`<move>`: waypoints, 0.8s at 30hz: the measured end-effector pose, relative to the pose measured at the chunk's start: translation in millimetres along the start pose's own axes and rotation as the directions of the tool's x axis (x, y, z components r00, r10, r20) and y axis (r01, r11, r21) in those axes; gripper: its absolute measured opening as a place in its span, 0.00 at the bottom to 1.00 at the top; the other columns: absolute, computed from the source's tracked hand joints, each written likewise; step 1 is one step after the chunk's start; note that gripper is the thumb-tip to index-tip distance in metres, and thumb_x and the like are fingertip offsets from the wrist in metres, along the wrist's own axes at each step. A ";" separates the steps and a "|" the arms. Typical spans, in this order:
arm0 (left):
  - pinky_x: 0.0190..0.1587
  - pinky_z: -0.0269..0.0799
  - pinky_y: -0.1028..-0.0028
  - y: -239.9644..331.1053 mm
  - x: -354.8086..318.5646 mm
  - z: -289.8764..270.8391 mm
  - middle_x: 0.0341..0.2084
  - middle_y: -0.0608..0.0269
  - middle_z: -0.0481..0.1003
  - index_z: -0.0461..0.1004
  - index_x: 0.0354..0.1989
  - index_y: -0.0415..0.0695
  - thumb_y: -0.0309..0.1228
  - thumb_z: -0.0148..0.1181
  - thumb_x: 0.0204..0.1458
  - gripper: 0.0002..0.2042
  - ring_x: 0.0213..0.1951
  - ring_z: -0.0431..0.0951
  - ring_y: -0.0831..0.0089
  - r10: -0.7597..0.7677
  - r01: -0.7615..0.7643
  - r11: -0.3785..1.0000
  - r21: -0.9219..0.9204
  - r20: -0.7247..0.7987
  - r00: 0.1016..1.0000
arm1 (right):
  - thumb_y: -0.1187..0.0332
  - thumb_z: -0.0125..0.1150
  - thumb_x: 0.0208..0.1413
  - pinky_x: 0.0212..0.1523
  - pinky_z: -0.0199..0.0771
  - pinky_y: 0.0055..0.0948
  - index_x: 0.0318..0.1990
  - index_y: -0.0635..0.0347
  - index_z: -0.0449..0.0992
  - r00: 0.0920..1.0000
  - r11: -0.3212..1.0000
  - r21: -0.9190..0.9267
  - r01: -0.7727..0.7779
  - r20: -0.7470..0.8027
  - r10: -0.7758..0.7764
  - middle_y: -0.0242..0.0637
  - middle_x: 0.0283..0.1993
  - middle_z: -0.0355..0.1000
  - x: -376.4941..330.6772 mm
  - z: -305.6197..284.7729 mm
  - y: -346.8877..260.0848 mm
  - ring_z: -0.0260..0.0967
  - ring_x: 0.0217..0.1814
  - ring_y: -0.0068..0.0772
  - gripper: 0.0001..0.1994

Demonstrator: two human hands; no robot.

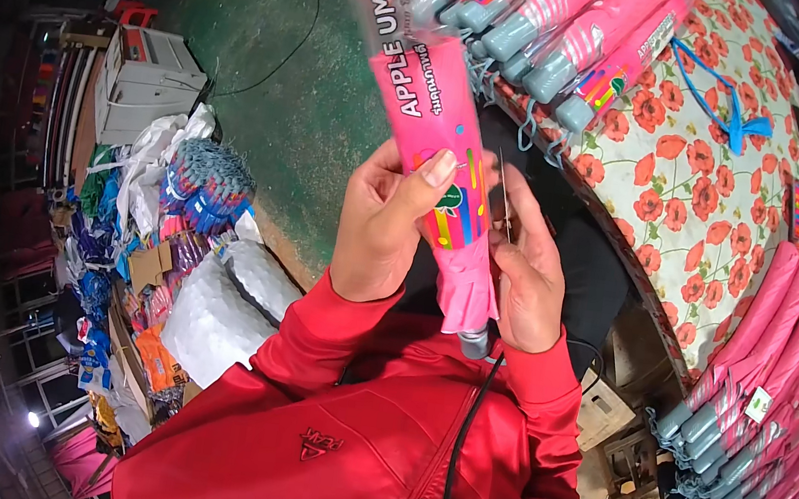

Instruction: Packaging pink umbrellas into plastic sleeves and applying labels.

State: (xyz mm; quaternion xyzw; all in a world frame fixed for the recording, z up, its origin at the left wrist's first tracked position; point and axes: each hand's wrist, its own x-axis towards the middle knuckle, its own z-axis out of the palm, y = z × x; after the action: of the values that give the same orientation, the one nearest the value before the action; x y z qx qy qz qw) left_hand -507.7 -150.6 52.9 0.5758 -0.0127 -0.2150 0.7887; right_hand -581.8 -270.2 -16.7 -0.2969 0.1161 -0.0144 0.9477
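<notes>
In the middle of the frame, the left hand (pixel 385 222) and right hand (pixel 530 272) are both holding a folded pink umbrella in a clear plastic sleeve (pixel 445 170). More pink umbrellas (pixel 550 22) are lying on the flowery table (pixel 689 197) at the upper right.

Market stall or small wholesale stockroom for umbrellas; rows of folded pink umbrellas (pixel 551 17) with grey handles lie in clear sleeves on a table under a poppy-print cloth (pixel 698 208); a second stack of pink umbrellas (pixel 763 398) sits at the right. Bundled blue umbrellas (pixel 206 184), cardboard boxes (pixel 150 267), white sacks (pixel 213 321) and packaged goods crowd the green floor (pixel 283 63).
</notes>
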 end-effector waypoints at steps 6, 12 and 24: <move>0.50 0.74 0.70 1.0 4.2 2.5 0.49 0.49 0.77 0.70 0.54 0.36 0.30 0.57 0.61 0.16 0.47 0.79 0.66 0.024 -0.046 0.986 -0.159 -0.133 0.991 | 0.72 0.48 0.67 0.69 0.58 0.32 0.71 0.70 0.57 0.992 0.994 -0.103 -0.024 0.124 0.037 0.50 0.70 0.60 -1.3 -10.4 6.0 0.60 0.69 0.37 0.26; 0.46 0.74 0.72 5.5 10.3 -0.9 0.48 0.50 0.77 0.70 0.54 0.37 0.30 0.58 0.61 0.16 0.44 0.79 0.68 0.010 -0.039 0.988 -0.151 -0.190 0.982 | 0.73 0.49 0.68 0.62 0.62 0.29 0.69 0.71 0.61 0.987 0.937 -0.348 -0.024 0.139 0.077 0.46 0.65 0.64 -6.8 -11.1 0.8 0.64 0.62 0.35 0.23; 0.38 0.75 0.77 0.4 14.7 -6.7 0.48 0.49 0.76 0.70 0.54 0.37 0.34 0.58 0.63 0.16 0.41 0.78 0.72 0.026 -0.055 0.985 -0.164 -0.177 0.984 | 0.70 0.55 0.66 0.49 0.70 0.27 0.63 0.73 0.66 0.980 0.842 -0.539 0.027 0.181 0.084 0.45 0.54 0.71 -34.0 -0.2 -5.7 0.70 0.47 0.31 0.21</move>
State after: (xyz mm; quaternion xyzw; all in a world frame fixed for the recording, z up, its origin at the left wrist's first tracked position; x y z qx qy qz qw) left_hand -492.4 -149.6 47.6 0.5235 0.0629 -0.1479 0.8367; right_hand -614.7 -271.7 -6.4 -0.5494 0.0253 0.0625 0.8328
